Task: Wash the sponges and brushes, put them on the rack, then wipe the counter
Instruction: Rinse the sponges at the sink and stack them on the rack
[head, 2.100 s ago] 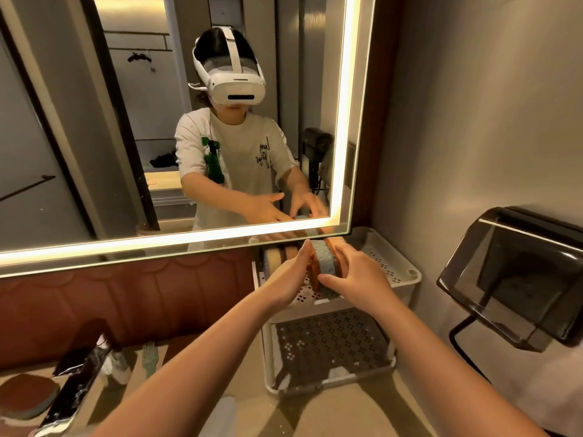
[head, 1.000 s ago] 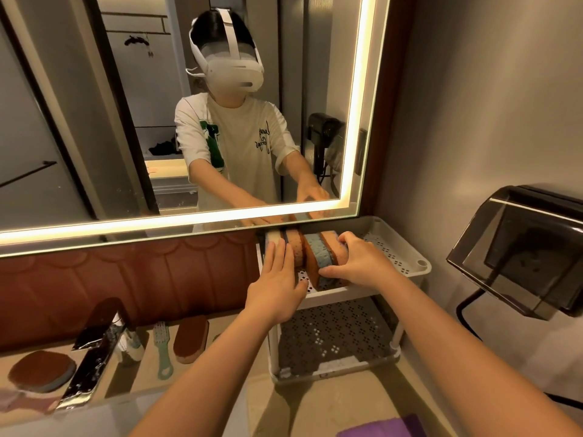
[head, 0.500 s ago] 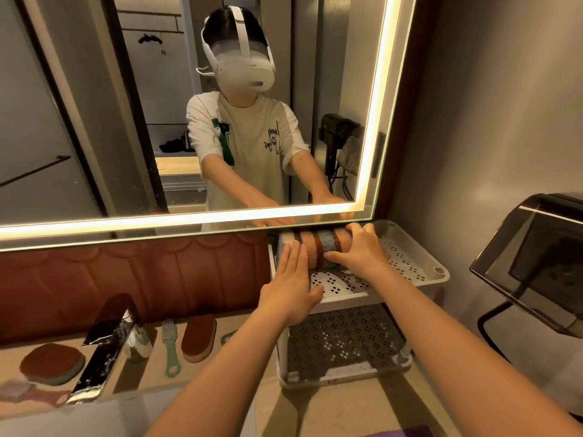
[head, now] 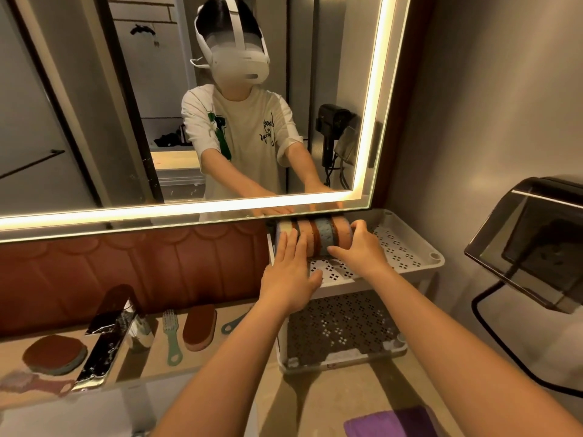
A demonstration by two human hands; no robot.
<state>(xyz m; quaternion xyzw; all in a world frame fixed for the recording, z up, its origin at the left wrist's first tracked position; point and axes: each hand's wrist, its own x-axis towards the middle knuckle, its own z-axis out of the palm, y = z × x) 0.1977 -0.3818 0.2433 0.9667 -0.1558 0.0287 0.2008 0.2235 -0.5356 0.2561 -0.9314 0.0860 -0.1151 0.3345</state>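
Observation:
A row of sponges (head: 318, 235), brown, blue and pale, stands on edge at the back left of the top shelf of a white two-tier rack (head: 407, 247). My left hand (head: 288, 272) lies flat with straight fingers against the left end of the row. My right hand (head: 359, 250) curls round the right end, thumb in front and fingers behind the last brown sponge. On the counter to the left lie a brown oval sponge (head: 199, 327), a round brown sponge (head: 55, 353), a green brush (head: 172, 337) and a teal handle (head: 232, 323), partly hidden by my left arm.
A chrome faucet (head: 105, 339) stands left of the brush. The mirror (head: 189, 105) hangs just above the rack's back edge. A dark box (head: 536, 238) is mounted on the right wall. A purple cloth (head: 391, 424) lies at the counter's front edge.
My hands pushed the sponges from mid-shelf back toward the mirror, upright in a tight row. The left hand went from beside the rack onto the row's left end.

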